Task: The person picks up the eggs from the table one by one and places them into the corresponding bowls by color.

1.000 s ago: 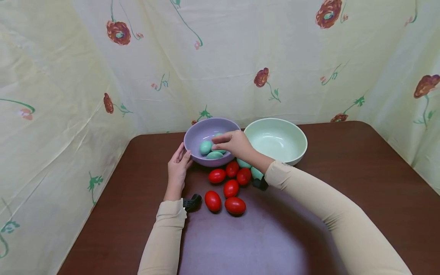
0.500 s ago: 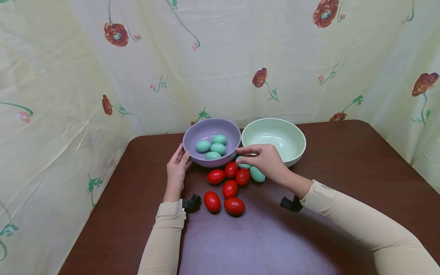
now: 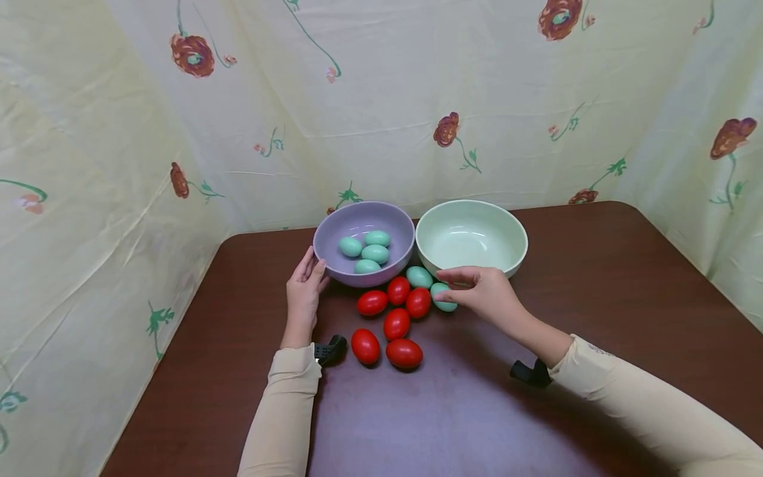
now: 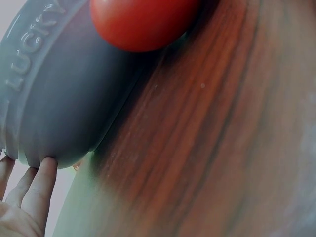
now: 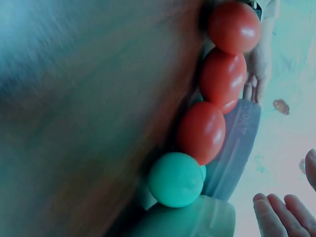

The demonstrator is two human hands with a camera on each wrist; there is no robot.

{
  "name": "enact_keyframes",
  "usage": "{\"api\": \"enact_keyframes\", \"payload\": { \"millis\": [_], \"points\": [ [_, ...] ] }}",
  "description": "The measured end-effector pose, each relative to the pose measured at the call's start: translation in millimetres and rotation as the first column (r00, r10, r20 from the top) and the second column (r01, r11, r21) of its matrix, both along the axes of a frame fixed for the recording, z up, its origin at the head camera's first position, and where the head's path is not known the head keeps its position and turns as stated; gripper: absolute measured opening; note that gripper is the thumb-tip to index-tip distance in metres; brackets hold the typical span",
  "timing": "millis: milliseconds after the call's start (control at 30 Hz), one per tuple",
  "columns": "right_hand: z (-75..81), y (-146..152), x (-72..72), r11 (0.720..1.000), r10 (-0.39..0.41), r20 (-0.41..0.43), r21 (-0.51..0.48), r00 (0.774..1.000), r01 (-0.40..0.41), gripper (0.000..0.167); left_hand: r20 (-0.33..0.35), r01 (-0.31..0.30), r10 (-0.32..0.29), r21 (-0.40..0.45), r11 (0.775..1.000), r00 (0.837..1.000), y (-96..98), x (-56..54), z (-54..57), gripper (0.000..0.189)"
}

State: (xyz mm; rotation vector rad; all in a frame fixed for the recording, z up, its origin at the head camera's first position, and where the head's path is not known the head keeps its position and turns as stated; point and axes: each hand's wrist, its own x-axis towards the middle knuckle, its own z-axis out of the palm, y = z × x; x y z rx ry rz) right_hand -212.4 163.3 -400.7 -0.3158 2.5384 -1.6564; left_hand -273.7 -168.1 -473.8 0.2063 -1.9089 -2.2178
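My left hand (image 3: 304,298) rests its fairly straight fingers and thumb against the outside of the purple bowl (image 3: 346,273). Its fingertips touch the bowl wall in the left wrist view. Several pale green eggs (image 3: 375,254) lie inside that bowl. Over a green egg (image 3: 444,305) on the table hovers my right hand (image 3: 491,301), thumb and fingers parted. The right wrist view shows a gap between these fingers (image 5: 269,217) and the green egg (image 5: 176,179). A second green egg (image 3: 419,277) lies by the bowls. Several red eggs (image 3: 396,324) are clustered in front of the purple bowl.
A mint green bowl (image 3: 471,245) stands right beside the purple one, nothing visible in it. Both are near the far edge of the dark brown table (image 3: 584,278). A flowered curtain (image 3: 381,112) hangs behind. Each wrist carries a black camera (image 3: 330,350).
My right hand has left the purple bowl and moved right and nearer, to the green egg on the table. The bowl now shows its green eggs plainly. My left hand stays at the bowl.
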Motion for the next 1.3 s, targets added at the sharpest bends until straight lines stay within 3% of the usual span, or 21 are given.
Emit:
{"api": "enact_keyframes", "payload": {
  "millis": [267,467,700,967,1300],
  "points": [
    [-5.9,11.2,16.9,0.999,-0.009,0.075,-0.030,0.997,0.011,0.054,0.004,-0.004,0.004,-0.006,1.000,1.000,1.1,-1.8,-2.2,0.061],
    [-12.2,21.6,20.4,0.999,-0.042,0.104,0.017,0.994,0.040,0.058,-0.015,0.000,0.000,-0.002,1.000,1.000,1.7,-4.6,-0.8,0.061],
    [-24.0,31.6,23.1,0.997,0.004,0.154,0.080,0.988,-0.016,0.061,0.004,-0.002,0.002,-0.009,1.000,1.000,1.0,-1.7,-1.1,0.060],
    [-34.4,36.6,20.3,0.999,-0.005,0.267,0.036,0.964,-0.005,0.065,0.001,0.000,0.000,0.000,1.000,1.000,1.1,-2.7,-4.0,0.060],
    [-41.0,34.6,15.0,0.998,-0.005,0.280,-0.058,0.960,0.022,0.063,-0.008,0.003,-0.003,-0.012,1.000,1.000,0.5,-2.4,-3.4,0.062]
  ]
}}
